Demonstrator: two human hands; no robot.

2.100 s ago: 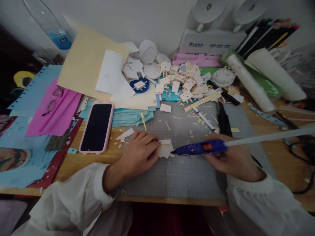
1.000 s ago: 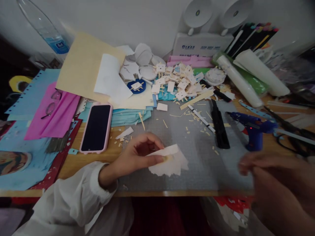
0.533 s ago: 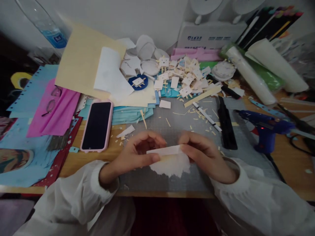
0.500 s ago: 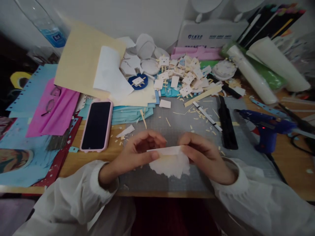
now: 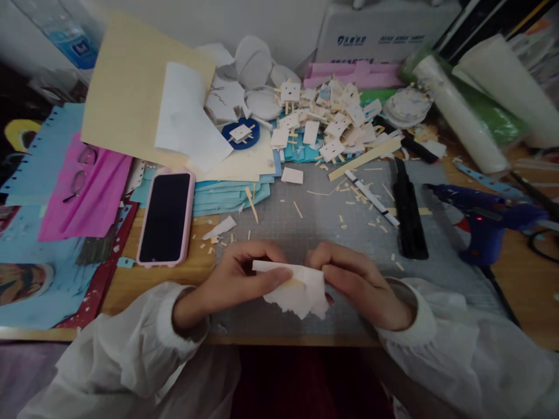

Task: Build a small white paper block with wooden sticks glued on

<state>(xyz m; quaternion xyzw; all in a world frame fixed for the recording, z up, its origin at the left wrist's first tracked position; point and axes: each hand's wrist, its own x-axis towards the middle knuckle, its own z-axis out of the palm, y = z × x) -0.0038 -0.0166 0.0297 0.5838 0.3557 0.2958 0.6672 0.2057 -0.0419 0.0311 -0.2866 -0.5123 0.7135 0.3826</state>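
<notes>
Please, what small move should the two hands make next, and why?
Perhaps the left hand should press its thumb along the upper edge of the white paper: that thumb lies on the paper near a yellowish patch, the right hand pinches the paper's right end, and the blue glue gun rests out of both hands.

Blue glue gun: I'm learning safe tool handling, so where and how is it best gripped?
Probably by the handle of the blue glue gun, with the right hand coming from the near side. The handle extends toward the person while the dark nozzle points left, so this grip should keep the hand clear of it.
</notes>
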